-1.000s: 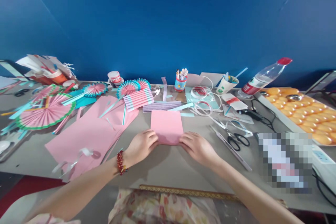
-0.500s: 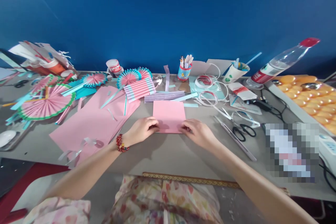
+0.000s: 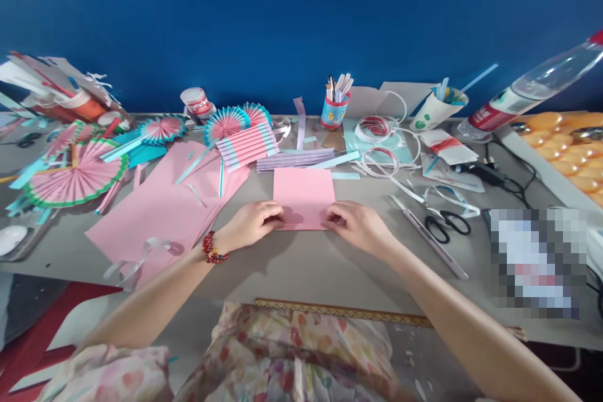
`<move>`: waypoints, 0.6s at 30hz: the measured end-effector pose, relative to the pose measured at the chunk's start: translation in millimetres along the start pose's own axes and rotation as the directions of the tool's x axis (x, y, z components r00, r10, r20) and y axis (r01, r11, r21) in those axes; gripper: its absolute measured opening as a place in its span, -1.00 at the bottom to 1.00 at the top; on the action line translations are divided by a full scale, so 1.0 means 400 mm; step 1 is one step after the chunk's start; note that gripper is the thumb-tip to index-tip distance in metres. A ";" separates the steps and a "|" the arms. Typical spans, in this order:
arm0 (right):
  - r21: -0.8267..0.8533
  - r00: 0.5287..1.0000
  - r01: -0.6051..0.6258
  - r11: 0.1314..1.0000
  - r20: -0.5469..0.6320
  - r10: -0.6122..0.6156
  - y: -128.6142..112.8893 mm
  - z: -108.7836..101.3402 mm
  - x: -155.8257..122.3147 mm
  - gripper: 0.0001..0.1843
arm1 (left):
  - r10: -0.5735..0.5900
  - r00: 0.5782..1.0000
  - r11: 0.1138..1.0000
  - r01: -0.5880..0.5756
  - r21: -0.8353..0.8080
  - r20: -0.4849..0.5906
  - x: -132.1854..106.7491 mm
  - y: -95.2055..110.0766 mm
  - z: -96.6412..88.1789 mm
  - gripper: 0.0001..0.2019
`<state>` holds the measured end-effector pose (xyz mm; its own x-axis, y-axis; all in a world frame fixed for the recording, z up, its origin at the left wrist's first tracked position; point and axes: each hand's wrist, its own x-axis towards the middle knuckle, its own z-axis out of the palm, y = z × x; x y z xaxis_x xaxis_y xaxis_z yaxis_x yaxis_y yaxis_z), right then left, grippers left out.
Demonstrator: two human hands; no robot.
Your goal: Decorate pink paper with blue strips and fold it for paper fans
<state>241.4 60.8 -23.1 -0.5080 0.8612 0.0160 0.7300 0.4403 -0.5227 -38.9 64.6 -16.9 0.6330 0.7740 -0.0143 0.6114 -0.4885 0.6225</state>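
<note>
A pink sheet of paper (image 3: 304, 195) lies flat on the table in front of me. My left hand (image 3: 257, 221) grips its near left corner, fingers curled in with the thumb. At the near right corner my right hand (image 3: 355, 223) pinches the sheet the same way. The fingertips of both hands are partly hidden. Just beyond the sheet are purple pleated paper (image 3: 294, 160) and a pink pleated piece with blue edges (image 3: 248, 146).
Larger pink sheets (image 3: 151, 201) and paper fans (image 3: 78, 169) spread over the left. To the right lie scissors (image 3: 447, 226), a white cutter knife (image 3: 431, 239) and coiled white strips (image 3: 377, 144). A pen cup (image 3: 335, 112) and a tilted bottle (image 3: 527, 94) stand along the blue wall.
The view has shifted slightly, so the table things appear a little higher. Both hands stay at the near corners of the pink sheet, with little other change.
</note>
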 end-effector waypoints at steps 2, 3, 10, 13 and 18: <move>-0.006 1.000 -0.005 1.000 0.007 0.005 -0.001 -0.001 0.001 -0.91 | -0.003 1.000 1.000 0.002 0.010 0.013 0.000 0.001 -0.001 -0.85; -0.009 1.000 -0.008 1.000 0.011 0.009 -0.002 -0.002 0.001 -0.91 | -0.004 1.000 1.000 0.004 0.014 0.020 0.000 0.001 -0.001 -0.85; -0.015 1.000 -0.008 1.000 0.013 0.008 -0.006 -0.007 0.000 -0.91 | -0.012 0.998 1.000 0.011 0.026 0.066 0.008 -0.006 -0.010 -0.88; -0.017 1.000 -0.006 1.000 0.013 0.006 -0.003 -0.006 0.000 -0.87 | 0.001 0.993 1.000 0.001 -0.013 0.117 0.012 -0.009 -0.022 -0.88; -0.021 1.000 -0.008 1.000 0.014 0.008 0.001 -0.005 0.001 -0.85 | 0.005 0.990 1.000 -0.001 -0.026 0.140 0.012 -0.011 -0.031 -0.87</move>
<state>242.5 62.0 -21.5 -0.5087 0.8609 -0.0002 0.7434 0.4391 -0.5045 -44.7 75.5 -10.0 0.6964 0.7074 -0.1207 0.5980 -0.4791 0.6425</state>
